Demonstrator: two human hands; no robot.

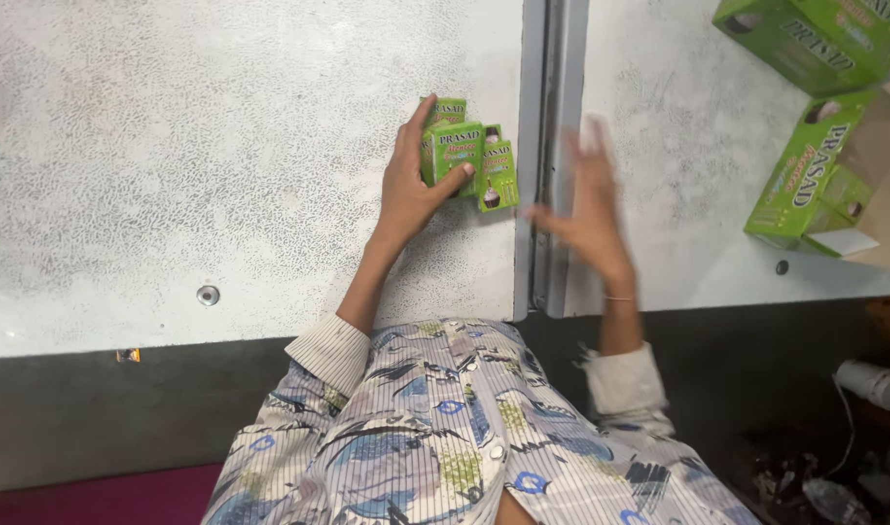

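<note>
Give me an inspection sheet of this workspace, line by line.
Surface: two speckled grey metal tabletops joined by a metal seam.
Job's things: cluster of small green boxes beside the seam.
Clutter: large green cartons, open carton, at right.
Hands: left hand grips the small boxes; right hand open, blurred, holding nothing.
Cables: thin white cord on the floor.
Surroundings: white roll, dark debris on the floor.
</note>
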